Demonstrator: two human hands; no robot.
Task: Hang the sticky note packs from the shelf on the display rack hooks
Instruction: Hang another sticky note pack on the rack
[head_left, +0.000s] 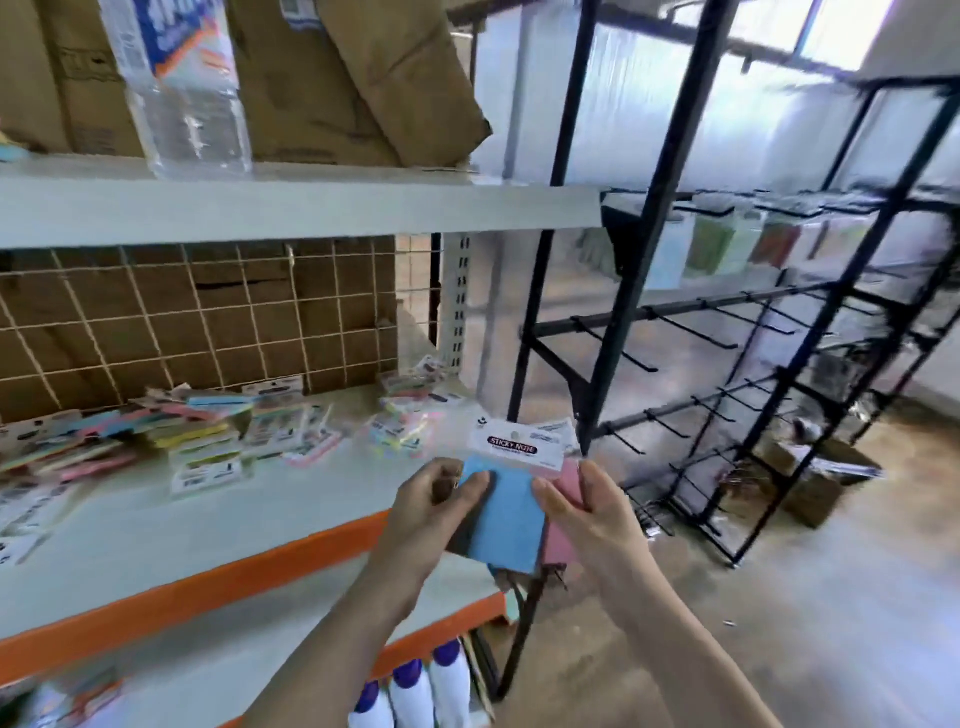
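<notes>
My left hand (434, 501) grips a blue sticky note pack (506, 512) with a white "STICKY NOTE" header card, over the shelf's right end. My right hand (582, 501) grips a pink pack (563, 519) tucked behind the blue one's right side. Many more packs (182, 441) lie in loose heaps on the grey shelf (182, 530) to the left. The black display rack (727, 338) stands to the right, with rows of bare hooks (691, 327) and several packs (722, 249) hanging on its upper row.
Cardboard boxes (322, 78) and a wrapped bundle of bottles (182, 88) sit on the shelf above. A wire grid (208, 312) backs the lower shelf. White bottles with purple caps (415, 691) stand below. A cardboard box (815, 478) rests on the floor behind the rack.
</notes>
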